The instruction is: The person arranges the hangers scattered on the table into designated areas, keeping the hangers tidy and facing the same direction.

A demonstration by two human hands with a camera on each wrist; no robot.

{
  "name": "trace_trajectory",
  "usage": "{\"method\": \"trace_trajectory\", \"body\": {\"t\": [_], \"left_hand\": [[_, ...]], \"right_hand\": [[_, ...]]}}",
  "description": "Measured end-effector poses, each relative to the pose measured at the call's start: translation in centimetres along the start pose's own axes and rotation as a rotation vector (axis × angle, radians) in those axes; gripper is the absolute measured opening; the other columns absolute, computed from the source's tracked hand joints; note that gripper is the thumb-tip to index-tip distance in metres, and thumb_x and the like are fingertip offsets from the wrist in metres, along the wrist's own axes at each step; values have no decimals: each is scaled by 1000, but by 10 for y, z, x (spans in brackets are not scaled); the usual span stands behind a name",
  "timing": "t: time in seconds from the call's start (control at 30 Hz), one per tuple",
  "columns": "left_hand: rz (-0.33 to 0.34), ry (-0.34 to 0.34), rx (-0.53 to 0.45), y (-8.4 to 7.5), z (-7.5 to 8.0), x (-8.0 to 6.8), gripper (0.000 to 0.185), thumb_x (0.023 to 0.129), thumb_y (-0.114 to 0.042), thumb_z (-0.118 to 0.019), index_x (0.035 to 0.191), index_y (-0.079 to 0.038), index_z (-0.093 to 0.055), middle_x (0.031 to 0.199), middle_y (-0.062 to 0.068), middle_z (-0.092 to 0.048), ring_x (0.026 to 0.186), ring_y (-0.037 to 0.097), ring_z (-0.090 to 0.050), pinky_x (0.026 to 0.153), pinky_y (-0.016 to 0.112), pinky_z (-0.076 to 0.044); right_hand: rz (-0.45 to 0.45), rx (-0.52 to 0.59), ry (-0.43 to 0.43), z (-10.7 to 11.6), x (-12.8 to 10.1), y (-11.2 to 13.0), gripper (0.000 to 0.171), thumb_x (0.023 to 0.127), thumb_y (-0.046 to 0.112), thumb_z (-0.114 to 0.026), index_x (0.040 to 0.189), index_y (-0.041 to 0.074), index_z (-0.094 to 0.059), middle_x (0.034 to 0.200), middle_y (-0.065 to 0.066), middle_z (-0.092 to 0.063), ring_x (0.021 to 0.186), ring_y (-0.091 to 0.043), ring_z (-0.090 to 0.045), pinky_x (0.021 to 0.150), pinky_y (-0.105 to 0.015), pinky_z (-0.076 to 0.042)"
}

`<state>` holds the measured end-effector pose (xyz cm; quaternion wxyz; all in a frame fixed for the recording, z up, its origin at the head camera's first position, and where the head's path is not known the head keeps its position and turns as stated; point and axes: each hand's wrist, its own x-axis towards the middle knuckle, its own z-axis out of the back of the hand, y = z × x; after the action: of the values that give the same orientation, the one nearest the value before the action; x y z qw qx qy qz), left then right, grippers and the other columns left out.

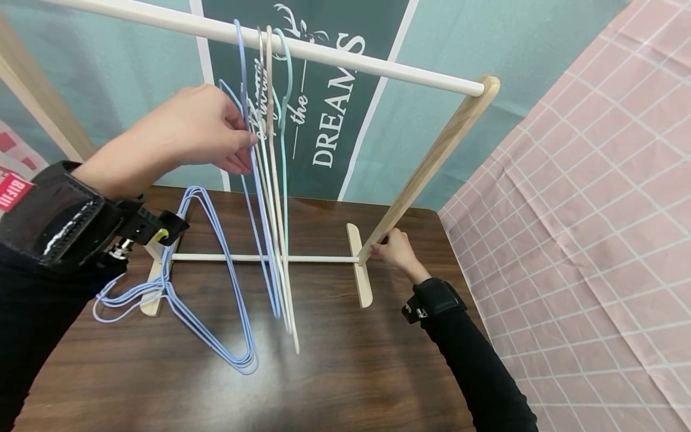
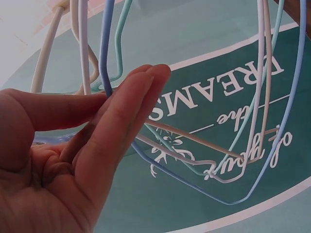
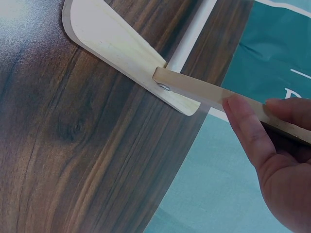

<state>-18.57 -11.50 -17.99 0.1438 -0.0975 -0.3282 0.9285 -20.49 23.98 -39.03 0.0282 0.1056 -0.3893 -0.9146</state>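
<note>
The left hand (image 1: 189,135), raised close to the camera, pinches the blue hanger (image 1: 244,90) between thumb and fingertips just below its hook, which hangs on the rack's white rail (image 1: 378,65) beside cream and mint hangers (image 1: 274,120). Lower down, the right hand (image 1: 396,249) grips the rack's wooden upright (image 1: 432,159) near its foot (image 1: 360,270) on the dark worktop (image 1: 351,372). More blue hangers (image 1: 216,288) lie flat on the worktop under the left wrist.

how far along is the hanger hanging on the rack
Partly done: three hangers already hang from the top rail. In hand: the left hand pinches a blue hanger at the rail while the right hand grips the rack's upright. Left: a blue bundle on the table.
</note>
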Motion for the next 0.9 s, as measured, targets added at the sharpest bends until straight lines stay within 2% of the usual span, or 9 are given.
{"method": "trace_trajectory", "body": {"t": [0.37,0.6,0.9], "left_hand": [[-18,17,0,8,1,-2,33,94,-22,-49,99,8,-62,79,10,-69,66,17,-67,59,27,-53],[6,25,-29,26,1,-6,34,95,-23,-49,103,9,-58,82,12,-69,68,19,-67,59,28,-53],[41,20,-31,49,-3,-21,33,95,-16,-49,107,14,-55,79,15,-68,64,19,-66,55,27,-53]], "right_hand": [[0,-22,-13,-1,1,0,27,89,0,-56,111,-14,-52,96,-30,-59,86,-38,-63,67,-30,-53],[10,-41,-16,-1,1,0,26,88,0,-56,110,-14,-53,94,-29,-60,86,-38,-63,66,-30,-53],[27,-25,-19,0,1,1,25,88,-1,-56,109,-14,-53,92,-29,-60,82,-35,-64,65,-30,-54]]}}
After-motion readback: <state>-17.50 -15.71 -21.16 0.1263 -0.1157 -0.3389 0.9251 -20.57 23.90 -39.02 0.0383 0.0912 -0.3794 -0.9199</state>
